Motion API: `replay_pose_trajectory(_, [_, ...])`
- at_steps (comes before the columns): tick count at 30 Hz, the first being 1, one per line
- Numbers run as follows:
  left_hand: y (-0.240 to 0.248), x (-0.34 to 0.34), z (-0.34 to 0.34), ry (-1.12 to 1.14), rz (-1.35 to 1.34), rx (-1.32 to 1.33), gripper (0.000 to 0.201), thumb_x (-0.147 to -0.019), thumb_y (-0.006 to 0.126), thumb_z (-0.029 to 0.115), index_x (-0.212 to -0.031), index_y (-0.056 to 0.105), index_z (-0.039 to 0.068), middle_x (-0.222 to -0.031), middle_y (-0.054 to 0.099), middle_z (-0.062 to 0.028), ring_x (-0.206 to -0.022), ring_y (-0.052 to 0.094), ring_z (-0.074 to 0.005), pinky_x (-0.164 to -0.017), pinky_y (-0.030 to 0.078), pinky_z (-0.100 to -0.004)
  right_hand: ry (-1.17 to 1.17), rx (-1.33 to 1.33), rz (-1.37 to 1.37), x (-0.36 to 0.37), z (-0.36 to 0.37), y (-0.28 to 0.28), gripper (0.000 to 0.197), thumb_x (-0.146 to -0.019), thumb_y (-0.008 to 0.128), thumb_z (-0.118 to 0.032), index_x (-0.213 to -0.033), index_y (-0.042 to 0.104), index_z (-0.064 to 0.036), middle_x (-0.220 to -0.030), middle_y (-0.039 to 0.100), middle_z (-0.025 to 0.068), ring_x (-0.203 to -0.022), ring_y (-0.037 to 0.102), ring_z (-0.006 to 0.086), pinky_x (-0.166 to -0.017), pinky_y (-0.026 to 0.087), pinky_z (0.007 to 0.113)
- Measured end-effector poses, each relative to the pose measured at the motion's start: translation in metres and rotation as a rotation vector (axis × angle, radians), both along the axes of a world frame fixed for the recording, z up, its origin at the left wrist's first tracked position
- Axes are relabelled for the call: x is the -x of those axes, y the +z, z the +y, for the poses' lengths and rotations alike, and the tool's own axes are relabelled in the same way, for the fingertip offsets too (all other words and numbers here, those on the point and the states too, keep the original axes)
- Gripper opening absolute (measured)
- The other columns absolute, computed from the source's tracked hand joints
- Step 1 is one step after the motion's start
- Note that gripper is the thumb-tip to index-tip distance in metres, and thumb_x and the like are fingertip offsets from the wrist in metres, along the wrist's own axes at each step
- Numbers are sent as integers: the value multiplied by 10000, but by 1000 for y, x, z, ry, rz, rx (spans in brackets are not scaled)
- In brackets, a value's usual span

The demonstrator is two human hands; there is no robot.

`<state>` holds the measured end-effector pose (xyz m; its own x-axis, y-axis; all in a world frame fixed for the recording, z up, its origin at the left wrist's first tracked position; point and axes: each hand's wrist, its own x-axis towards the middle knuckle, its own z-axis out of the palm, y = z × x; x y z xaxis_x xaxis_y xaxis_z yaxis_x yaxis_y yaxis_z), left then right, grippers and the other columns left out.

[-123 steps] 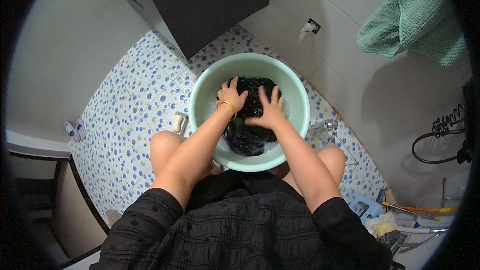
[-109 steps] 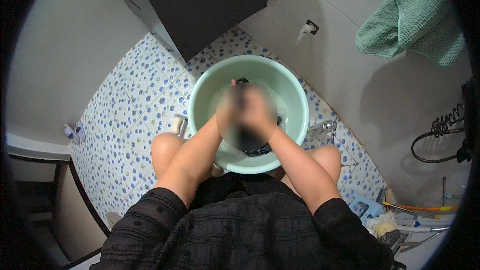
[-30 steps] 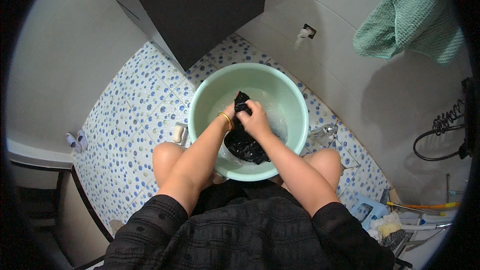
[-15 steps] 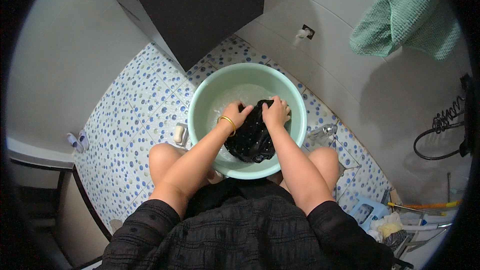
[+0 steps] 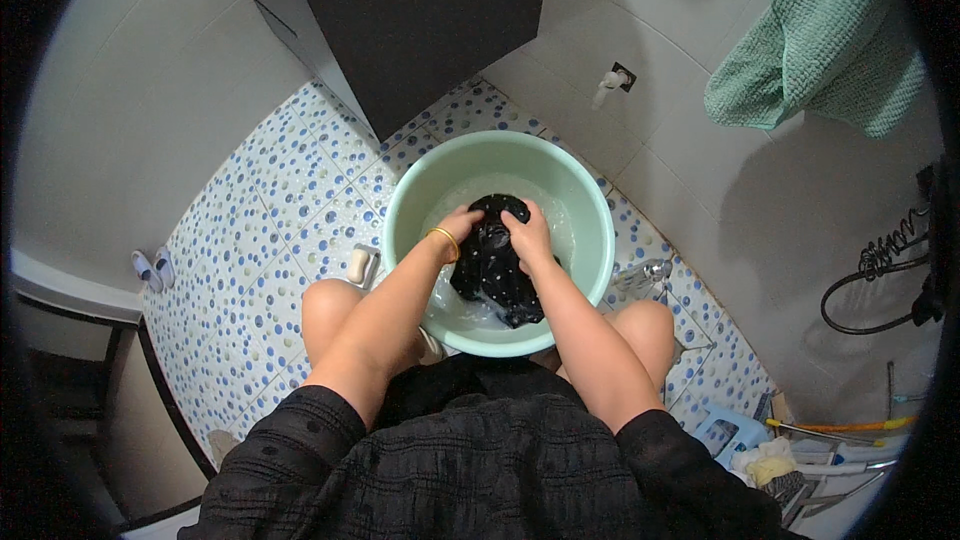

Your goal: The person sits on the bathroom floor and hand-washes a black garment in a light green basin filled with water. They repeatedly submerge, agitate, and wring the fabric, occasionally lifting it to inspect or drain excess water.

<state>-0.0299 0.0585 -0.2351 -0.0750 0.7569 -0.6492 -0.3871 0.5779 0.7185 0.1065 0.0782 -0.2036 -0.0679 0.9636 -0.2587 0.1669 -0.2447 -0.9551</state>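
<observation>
A wet black garment with small white dots (image 5: 498, 265) lies bunched in a pale green basin (image 5: 396, 202) between my knees. Cloudy water (image 5: 470, 190) surrounds the cloth. My left hand (image 5: 461, 224), with a gold bangle at the wrist, grips the cloth's upper left side. On its upper right side my right hand (image 5: 529, 234) is closed around the fabric, thumb on top. The two hands are close together, and the garment's lower end hangs toward the basin's near side. Some fingertips are hidden by the cloth.
Left of the basin, a soap bar (image 5: 357, 265) sits in a dish. A dark cabinet (image 5: 420, 30) stands beyond. To the right are a metal floor fitting (image 5: 655, 268), a light blue stool (image 5: 735, 427), a hanging green towel (image 5: 815, 50) and a coiled hose (image 5: 880, 260).
Both hands have shifted left with the garment, the right one more, and come closer together. The cloth is now bunched more narrowly between them. The view has moved slightly.
</observation>
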Motion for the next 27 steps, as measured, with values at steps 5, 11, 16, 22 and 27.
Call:
replay_pose_trajectory(5, [7, -9, 4, 68, -465, -179, 330, -866, 381, 338, -1036, 553, 113, -955, 577, -50, -879, 527, -193, -830, 415, -338, 361, -691, -354, 7, -56, 73, 290, -776, 579, -247, -1005, 521, -78, -953, 471, 177, -811, 520, 378, -732, 437, 414])
replay_pose_trajectory(11, [86, -52, -15, -28, -192, -47, 294, -853, 415, 288, -1018, 534, 75, -946, 584, -91, -839, 571, -185, -736, 463, -328, 113, -653, -662, -11, -16, 62, 248, -846, 437, -290, -856, 516, -54, -898, 481, 174, -760, 536, 374, -642, 445, 450])
replay_pose_trajectory(16, [55, -28, -6, -220, 418, -277, 320, -810, 518, 315, -953, 591, 39, -820, 597, -66, -675, 553, -158, -619, 443, -296, 77, -428, -636, -34, 13, 41, 319, -848, 448, -325, -902, 580, -39, -923, 528, 198, -825, 530, 365, -719, 425, 431])
replay_pose_trajectory(22, [60, 15, -10, -201, 1396, -459, 386, -722, 616, 321, -1019, 575, 77, -1099, 507, -191, -1061, 448, -335, -882, 367, -379, 291, -414, -542, -69, 30, 26, 259, -794, 562, -255, -968, 594, -66, -1145, 458, 188, -998, 470, 343, -848, 390, 391])
replay_pose_trajectory(27, [69, 3, -21, -656, 1429, -90, 406, -742, 592, 388, -937, 607, 31, -937, 578, -209, -893, 558, -311, -790, 432, -369, 392, -403, -790, -63, 12, 67, 273, -696, 652, -246, -823, 597, -11, -987, 557, 163, -886, 535, 324, -730, 436, 384])
